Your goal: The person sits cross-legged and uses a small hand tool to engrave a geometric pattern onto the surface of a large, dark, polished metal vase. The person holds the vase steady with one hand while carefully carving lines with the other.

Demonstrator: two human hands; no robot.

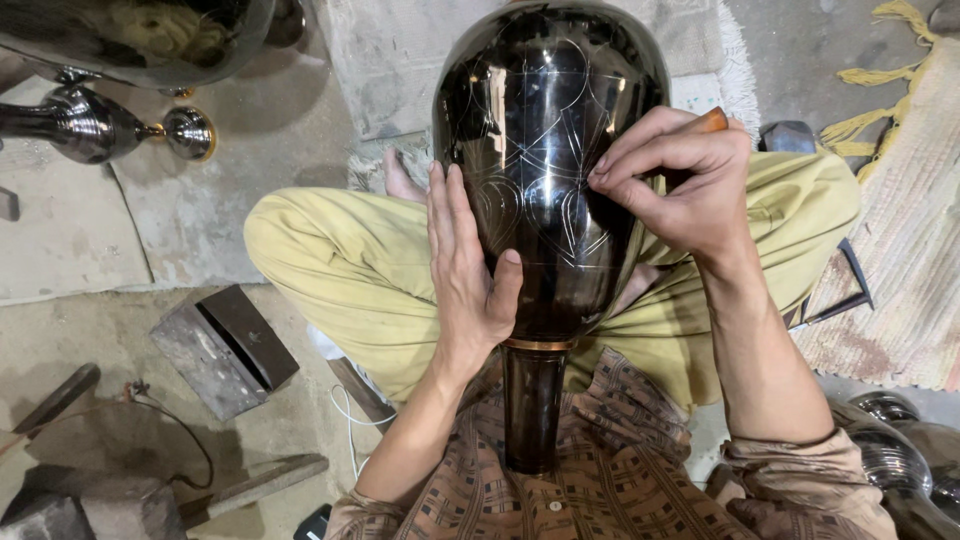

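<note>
— Closest to the camera sat the narrow neck of the dark vase (545, 200), pointing back at the person's patterned shirt (600, 480); how much of the body had been worked?

— Thin pale lines crossed the glossy black surface: straight verticals, arcs and a few teardrop outlines around the middle. Those read as laid out or cut already. Most of the surface beyond them looked bare, so by that showing a good deal remained.

— And where did it rest?

— Across the lap, on the yellow trousers (340, 260), neck toward the body, wide end away.

— The hands?

— The left hand (465, 270) lay flat against the vase's side, fingers stretched out and released, thumb round the lower curve, bracing rather than gripping. The right hand (680, 180) was clenched on an orange-handled tool (712, 121), fingertips pressed at the lines.

— Could its tip be seen?

— No, the fingers covered it. The vase's far side was hidden too, and glare blurred some lines. Silver vessels (100, 120) on the floor at the upper left were cut off by the frame, as were the shiny pieces at the lower right (900, 450).
</note>
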